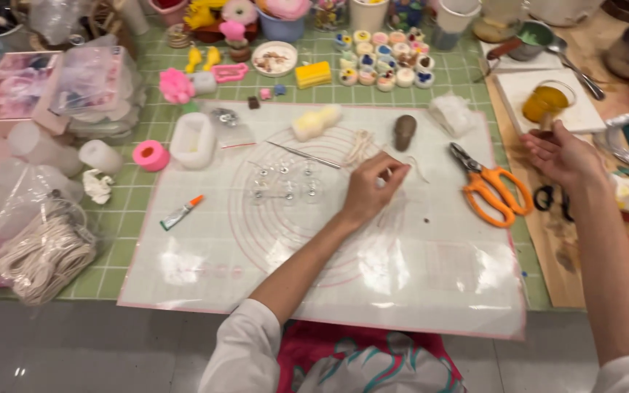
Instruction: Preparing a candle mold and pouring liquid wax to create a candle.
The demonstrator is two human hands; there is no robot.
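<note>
While my left hand [373, 189] rests on the white silicone mat [183, 269], its fingers are pinched narrow on a thin pale string [418, 169] near the mat's middle; I cannot tell how firmly. The string trails a little to the right of the fingertips and lies on the mat.

My right hand [563, 154] hangs off the mat's right edge, palm up, fingers loosely spread, holding nothing. It is just below a glass cup of yellow wax [545, 102] standing on a white board [584, 116].

Orange scissors [493, 188] lie on the mat between my two hands, blades pointing up-left. Above my left hand: a brown egg-shaped lump [404, 132], a loose tangle of string [359, 145], a metal needle [303, 155], a cream candle [316, 121]. Small clear wick holders [283, 182] sit left of the hand.

Off the mat, on the green grid desk [143, 196]: a glue tube [181, 212], a pink tape roll [151, 155], a white mould [193, 140], a coil of cord in a bag [41, 255].
</note>
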